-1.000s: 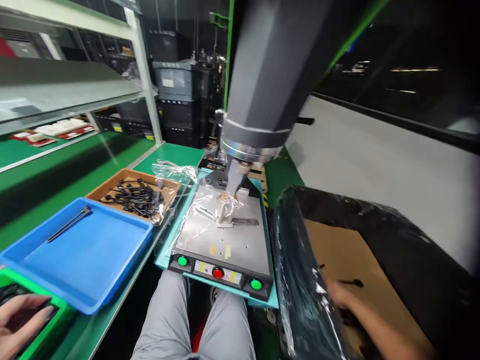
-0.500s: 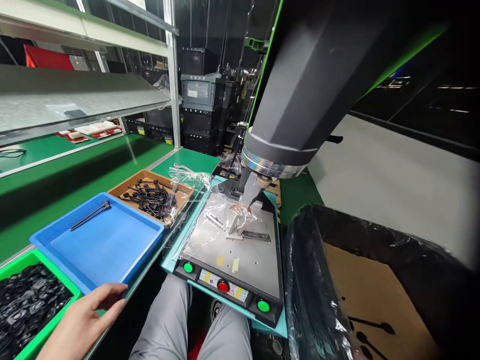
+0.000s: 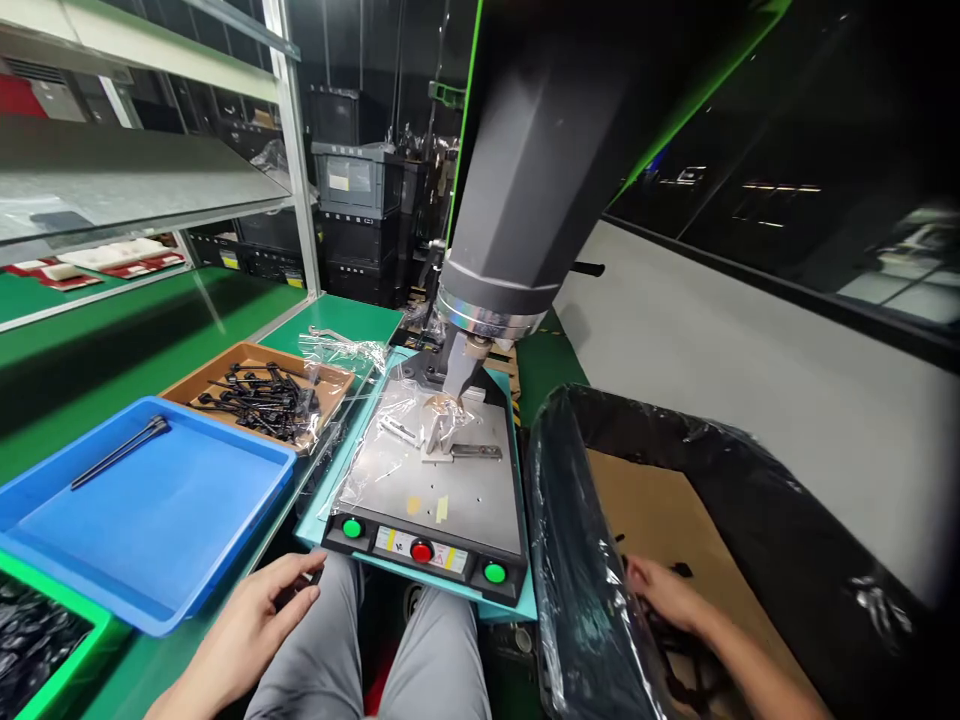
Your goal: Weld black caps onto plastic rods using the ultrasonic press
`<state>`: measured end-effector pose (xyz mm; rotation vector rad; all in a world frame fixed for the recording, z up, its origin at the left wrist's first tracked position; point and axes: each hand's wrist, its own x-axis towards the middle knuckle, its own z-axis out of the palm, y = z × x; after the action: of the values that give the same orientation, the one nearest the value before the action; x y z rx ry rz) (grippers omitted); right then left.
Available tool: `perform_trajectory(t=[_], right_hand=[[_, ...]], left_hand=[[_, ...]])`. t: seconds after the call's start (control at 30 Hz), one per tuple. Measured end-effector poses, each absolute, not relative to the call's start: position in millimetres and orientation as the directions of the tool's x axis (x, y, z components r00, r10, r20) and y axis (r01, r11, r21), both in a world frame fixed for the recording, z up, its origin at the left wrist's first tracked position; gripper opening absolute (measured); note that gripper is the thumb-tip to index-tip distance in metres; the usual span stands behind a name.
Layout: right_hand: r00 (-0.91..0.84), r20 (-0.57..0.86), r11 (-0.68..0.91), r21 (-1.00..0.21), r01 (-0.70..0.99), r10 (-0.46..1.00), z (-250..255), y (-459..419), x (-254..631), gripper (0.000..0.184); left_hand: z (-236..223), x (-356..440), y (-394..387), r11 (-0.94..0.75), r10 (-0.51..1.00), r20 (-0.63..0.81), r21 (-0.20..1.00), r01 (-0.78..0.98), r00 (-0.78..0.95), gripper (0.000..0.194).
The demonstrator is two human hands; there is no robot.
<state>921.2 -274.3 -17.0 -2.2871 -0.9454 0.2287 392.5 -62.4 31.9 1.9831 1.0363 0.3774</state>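
Observation:
My left hand (image 3: pixel 259 612) hovers just off the table's edge, beside the blue tray's front corner. Its thumb and fingers curve apart, and I see nothing between them. Down inside the black-lined box at the right is my right hand (image 3: pixel 664 592), its fingers bent together near the near wall. What they hold, if anything, is hidden. A black stick-like part (image 3: pixel 681 570) with a wider end lies by those fingers, and more dark parts lie below the wrist. Between my hands, the machine (image 3: pixel 495 512) has a metal plate with a plastic-wrapped fixture (image 3: pixel 442 435) under its pointed tip.
Left of the machine, a blue tray (image 3: pixel 172 610) bears a few thin dark rods (image 3: pixel 120 450). A brown tray (image 3: pixel 341 385) behind it has several black stick parts, and a green bin (image 3: pixel 105 640) holds black pieces. The box's black plastic liner (image 3: pixel 577 560) stands close right.
My right hand has come into view, reaching into the box at the right. My left hand has moved right, away from the green bin. The whole view has turned right.

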Motion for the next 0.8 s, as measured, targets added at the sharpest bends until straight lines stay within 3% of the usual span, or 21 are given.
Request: perform_trajectory(t=[0.1, 0.17, 0.23, 0.27, 0.33, 0.43, 0.57, 0.8], right_hand=[[0.758, -0.013, -0.572, -0.664, 0.482, 0.653, 15, -284, 935, 0.029], [0.855, 0.117, -0.545, -0.725, 0.422, 0.506, 36, -289, 919, 0.027], [0.887, 0.225, -0.408, -0.824, 0.394, 0.403, 51, -287, 876, 0.033], [0.877, 0.230, -0.335, -0.859, 0.387, 0.422, 55, -282, 847, 0.035], [0.779, 0.155, -0.243, -0.898, 0.367, 0.608, 57, -268, 783, 0.030], [0.478, 0.145, -0.092, -0.895, 0.437, 0.866, 51, -240, 698, 0.023], [0.334, 0.264, 0.092, -0.887, 0.453, 0.905, 41, -209, 641, 0.020], [0.358, 0.194, 0.087, -0.952, 0.295, 0.913, 31, -193, 613, 0.024]], left_hand=[[37, 412, -58, -0.315, 0.727, -0.077, 0.845, 0.431, 0.682, 0.032], [41, 429, -55, -0.282, 0.707, -0.062, 0.889, 0.362, 0.704, 0.030], [46, 448, -53, -0.210, 0.699, -0.056, 0.937, 0.280, 0.713, 0.029], [48, 458, -53, -0.162, 0.698, -0.052, 0.960, 0.228, 0.714, 0.027], [51, 476, -55, -0.050, 0.692, -0.038, 0.994, 0.100, 0.721, 0.024], [50, 496, -61, 0.140, 0.673, -0.025, 0.986, -0.094, 0.739, 0.028], [40, 502, -72, 0.224, 0.718, 0.022, 0.939, -0.261, 0.696, 0.032], [32, 493, -85, 0.158, 0.775, 0.106, 0.922, -0.354, 0.622, 0.012]])
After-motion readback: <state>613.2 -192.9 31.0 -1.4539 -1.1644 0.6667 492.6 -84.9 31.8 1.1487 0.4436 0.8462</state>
